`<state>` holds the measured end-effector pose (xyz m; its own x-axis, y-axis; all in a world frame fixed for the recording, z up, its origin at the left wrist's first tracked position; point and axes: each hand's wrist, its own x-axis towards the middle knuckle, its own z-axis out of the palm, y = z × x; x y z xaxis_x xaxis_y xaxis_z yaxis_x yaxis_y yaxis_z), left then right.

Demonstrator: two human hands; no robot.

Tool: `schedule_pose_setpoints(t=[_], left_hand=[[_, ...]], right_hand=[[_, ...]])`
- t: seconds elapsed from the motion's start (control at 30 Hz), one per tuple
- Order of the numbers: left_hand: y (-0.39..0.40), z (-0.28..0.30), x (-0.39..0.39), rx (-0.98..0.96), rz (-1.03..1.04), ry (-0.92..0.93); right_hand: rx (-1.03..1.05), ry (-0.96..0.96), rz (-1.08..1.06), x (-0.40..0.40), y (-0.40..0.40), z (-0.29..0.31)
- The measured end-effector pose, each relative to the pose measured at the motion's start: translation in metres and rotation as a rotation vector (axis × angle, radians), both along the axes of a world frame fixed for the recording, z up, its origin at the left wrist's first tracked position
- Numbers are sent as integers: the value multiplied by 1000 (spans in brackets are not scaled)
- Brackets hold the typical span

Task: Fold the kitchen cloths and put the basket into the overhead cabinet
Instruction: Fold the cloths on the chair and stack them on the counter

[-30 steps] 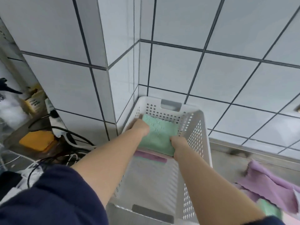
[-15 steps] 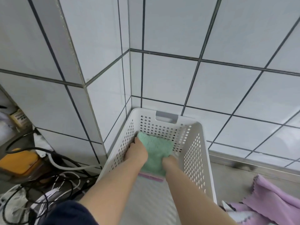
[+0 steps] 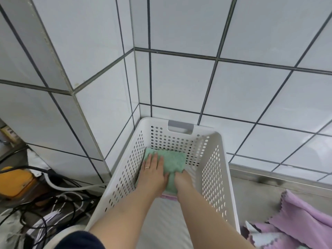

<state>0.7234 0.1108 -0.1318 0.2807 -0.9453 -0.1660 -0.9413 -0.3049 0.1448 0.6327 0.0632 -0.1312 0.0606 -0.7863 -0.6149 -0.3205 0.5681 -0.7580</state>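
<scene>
Fingers (image 3: 154, 159) pressing one green cloth (image 3: 175, 163), one basket (image 3: 218, 159)

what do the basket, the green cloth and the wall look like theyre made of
basket: looks like white moulded plastic, matte, with punched round holes and a cut-out handle.
green cloth: fuzzy nap, probably microfibre or terry.
wall: glossy white ceramic tiles with dark grout lines, to judge by the soft reflections.

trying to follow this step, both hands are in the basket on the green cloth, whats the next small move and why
Probably lift both hands out. The green cloth already lies folded at the far end of the white basket, the left hand pressing flat on it, the right hand at its near edge. Purple cloths wait unfolded outside, to the right.
</scene>
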Motion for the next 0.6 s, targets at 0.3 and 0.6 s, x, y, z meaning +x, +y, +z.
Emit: schedule_pose_setpoints(t=[0.3,0.6], left_hand=[[-6,-2,11,74,5,109],[1,68,-3,-332,247,656]], right_hand=[[-47,60,91,-3,-2,1],[-384,36,11,-12,15,70]])
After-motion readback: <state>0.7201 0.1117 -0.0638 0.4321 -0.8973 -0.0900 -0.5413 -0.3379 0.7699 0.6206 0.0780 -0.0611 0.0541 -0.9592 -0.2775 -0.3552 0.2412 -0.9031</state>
